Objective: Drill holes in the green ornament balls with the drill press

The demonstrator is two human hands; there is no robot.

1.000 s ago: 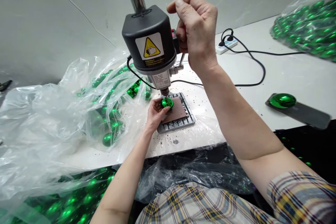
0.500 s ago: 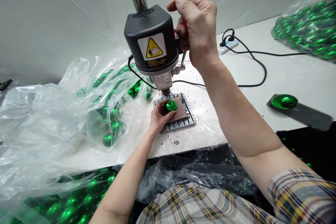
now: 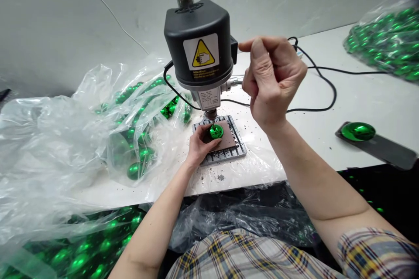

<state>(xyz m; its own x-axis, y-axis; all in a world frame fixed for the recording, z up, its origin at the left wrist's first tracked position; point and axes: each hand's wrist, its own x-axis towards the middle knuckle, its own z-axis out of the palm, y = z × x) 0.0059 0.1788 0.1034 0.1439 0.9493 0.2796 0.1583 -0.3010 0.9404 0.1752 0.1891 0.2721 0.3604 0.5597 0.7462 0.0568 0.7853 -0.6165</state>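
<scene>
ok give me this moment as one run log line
left hand: holds green ball on board | right hand: closed round lever | drill: over ball

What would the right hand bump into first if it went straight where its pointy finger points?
Probably the drill: the right hand has its finger aimed at the black box on the side. Depth is unclear, so it might pass in front.
</scene>
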